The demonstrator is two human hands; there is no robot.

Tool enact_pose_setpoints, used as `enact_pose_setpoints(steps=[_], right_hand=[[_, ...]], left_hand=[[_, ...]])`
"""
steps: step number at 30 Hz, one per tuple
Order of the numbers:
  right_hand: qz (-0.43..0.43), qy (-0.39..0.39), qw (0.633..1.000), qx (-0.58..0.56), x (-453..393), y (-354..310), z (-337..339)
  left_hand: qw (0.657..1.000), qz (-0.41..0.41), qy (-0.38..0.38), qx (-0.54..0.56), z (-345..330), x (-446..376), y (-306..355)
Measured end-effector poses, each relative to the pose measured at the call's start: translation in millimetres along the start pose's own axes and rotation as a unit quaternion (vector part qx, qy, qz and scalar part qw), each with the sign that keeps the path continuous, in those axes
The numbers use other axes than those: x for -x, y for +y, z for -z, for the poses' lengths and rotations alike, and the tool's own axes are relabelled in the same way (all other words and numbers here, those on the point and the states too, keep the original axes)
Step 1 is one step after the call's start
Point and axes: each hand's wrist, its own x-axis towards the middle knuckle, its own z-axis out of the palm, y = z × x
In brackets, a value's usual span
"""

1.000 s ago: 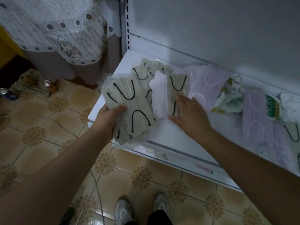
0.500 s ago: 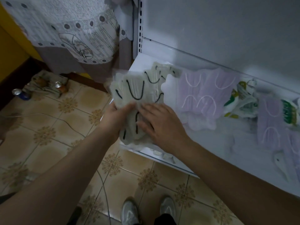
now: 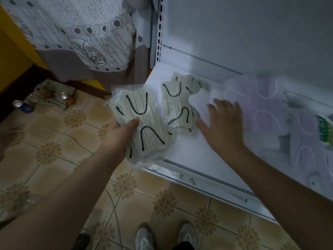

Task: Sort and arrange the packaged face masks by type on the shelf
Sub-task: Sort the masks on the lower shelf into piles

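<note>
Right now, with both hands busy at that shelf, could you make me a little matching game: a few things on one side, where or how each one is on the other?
Things
1. left hand
2. right hand
3. lilac masks
4. drink cans

States or places
A. on the tiled floor, far left
B. fingers spread flat on a white packet on the shelf
C. lying on the shelf, right of the cream masks
D. gripping a stack of cream masks with black loops

Pairs: 1-D, 2-B, 3-C, 4-A
</note>
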Motion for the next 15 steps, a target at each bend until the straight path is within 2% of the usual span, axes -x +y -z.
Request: enact_pose_setpoints(steps=[4,8,11,15], right_hand=[[0.067,-0.052,0.99,-0.111,-15,-49,-9],[0.063,-0.092,0.989,-0.099,-21,-63,-26],[0.058,-0.01,0.991,-0.118,-23,-59,-28],[-0.026,0.073,0.973,-0.217,-21,-60,-16]], left_hand=[[1.0,0.007,0.01,-0.006,-1,-1,1],[1.0,0.008,0.019,-0.02,2,-4,4],[1.0,0.008,0.015,-0.024,6,-5,6],[1.0,0.002,0.011,-0.026,12,-5,9]])
